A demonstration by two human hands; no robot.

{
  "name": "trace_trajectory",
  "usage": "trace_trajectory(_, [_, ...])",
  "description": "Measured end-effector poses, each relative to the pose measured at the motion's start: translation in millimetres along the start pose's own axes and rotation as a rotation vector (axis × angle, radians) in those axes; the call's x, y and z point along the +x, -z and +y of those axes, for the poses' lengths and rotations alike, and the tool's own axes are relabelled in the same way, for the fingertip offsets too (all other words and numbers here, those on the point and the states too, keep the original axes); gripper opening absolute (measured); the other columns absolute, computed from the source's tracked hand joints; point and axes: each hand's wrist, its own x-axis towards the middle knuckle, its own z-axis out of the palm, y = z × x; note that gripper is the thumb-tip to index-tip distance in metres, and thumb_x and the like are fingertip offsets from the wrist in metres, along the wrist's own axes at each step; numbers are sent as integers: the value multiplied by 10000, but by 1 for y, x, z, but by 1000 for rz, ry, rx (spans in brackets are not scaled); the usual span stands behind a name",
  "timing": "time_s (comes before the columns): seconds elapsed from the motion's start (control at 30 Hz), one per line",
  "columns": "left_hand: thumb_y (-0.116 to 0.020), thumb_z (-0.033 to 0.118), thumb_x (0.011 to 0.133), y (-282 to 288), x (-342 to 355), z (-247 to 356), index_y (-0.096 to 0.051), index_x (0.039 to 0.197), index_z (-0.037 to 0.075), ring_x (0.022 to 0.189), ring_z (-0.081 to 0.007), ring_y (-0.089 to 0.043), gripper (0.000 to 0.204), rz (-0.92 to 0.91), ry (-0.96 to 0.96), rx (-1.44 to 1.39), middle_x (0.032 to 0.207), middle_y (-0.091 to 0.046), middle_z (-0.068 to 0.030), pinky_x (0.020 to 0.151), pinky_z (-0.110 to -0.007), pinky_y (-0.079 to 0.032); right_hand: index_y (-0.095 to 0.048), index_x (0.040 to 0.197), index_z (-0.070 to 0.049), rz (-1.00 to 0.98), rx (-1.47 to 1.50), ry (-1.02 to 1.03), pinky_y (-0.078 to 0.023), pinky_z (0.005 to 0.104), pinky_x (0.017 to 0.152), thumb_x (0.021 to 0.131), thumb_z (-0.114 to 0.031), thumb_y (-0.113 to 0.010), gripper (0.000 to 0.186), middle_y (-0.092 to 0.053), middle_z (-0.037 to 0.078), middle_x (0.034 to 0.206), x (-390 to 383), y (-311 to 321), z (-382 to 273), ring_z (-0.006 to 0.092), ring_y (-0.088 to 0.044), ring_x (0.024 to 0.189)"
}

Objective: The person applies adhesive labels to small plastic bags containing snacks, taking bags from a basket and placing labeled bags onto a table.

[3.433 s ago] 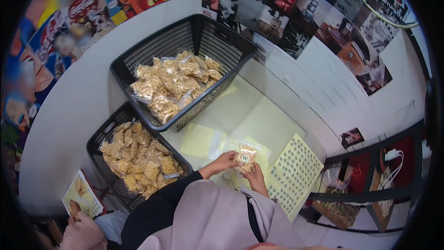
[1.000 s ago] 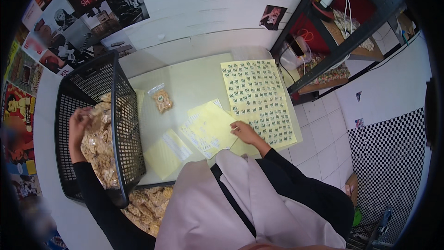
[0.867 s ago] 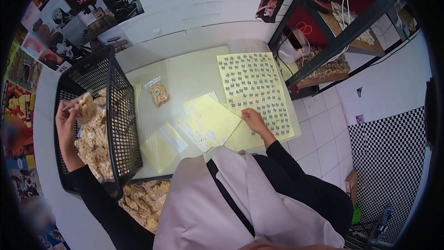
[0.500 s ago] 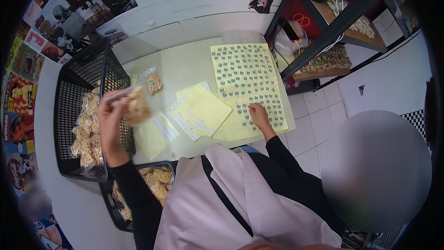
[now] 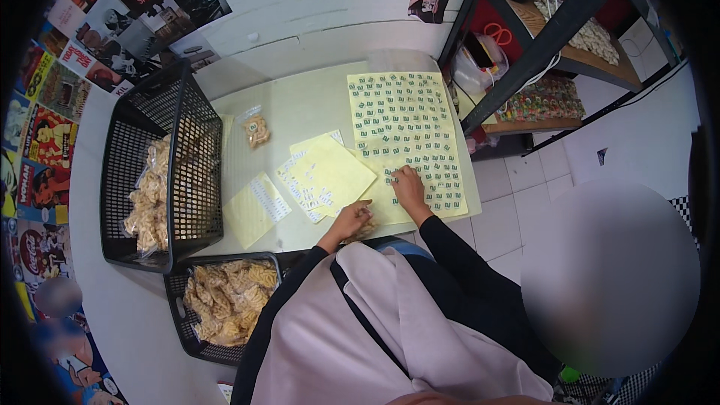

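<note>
Near the table's front edge, my left hand point(image 5: 350, 219) is closed on a small clear bag of snacks point(image 5: 361, 231), mostly hidden behind the hand. My right hand point(image 5: 409, 189) has its fingers pinched at a yellow sheet of small green-marked round stickers point(image 5: 397, 112); whether a sticker is between them cannot be seen. Left of that sheet lie loose yellow sheets point(image 5: 322, 172) with white strips, some overlapping. Farther back on the table, a stickered snack bag point(image 5: 256, 131) lies by itself.
A tall black basket point(image 5: 195, 202) of bagged snacks stands at left, a lower black crate point(image 5: 276, 270) of snack bags in front of it. A dark shelf rack point(image 5: 570, 26) with cables and a plastic tub is at right. Posters cover the walls. A blurred round patch hides the lower right.
Since half a second ago my left hand has moved right and down from beside the tall basket to the table's front edge with the bag. My right hand remains on the sticker sheet.
</note>
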Motion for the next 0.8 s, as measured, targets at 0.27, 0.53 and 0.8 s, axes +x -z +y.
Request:
trace_trajectory(0.27, [-614, 214, 805, -20, 24, -15, -388, 1332, -82, 1102, -369, -517, 646, -161, -161, 613, 979, -657, -182, 945, -367, -415, -645, 818, -109, 29, -97, 64, -471, 409, 737, 769, -137, -600, 72, -557, 90, 826, 9, -5, 3, 290, -568, 847])
trace_trajectory(0.53, [-552, 213, 791, -25, 25, -13, -401, 1312, -103, 1130, -372, -515, 628, -160, -101, 810, 971, -658, -217, 983, -372, -396, -584, 865, -54, -98, -135, 66, -487, 440, 713, 827, -106, -509, 100, -568, 158, 838, 7, 10, -10, 343, -597, 848])
trace_trajectory(0.8, [-554, 233, 792, -23, 24, -14, -499, 1198, -98, 1010, -353, -586, 527, -94, -33, 678, 937, -664, -222, 912, -361, -431, -549, 926, -79, -220, 141, -12, -469, 453, 752, 883, -147, -517, 87, -565, 160, 903, 17, 26, -2, 364, -590, 868])
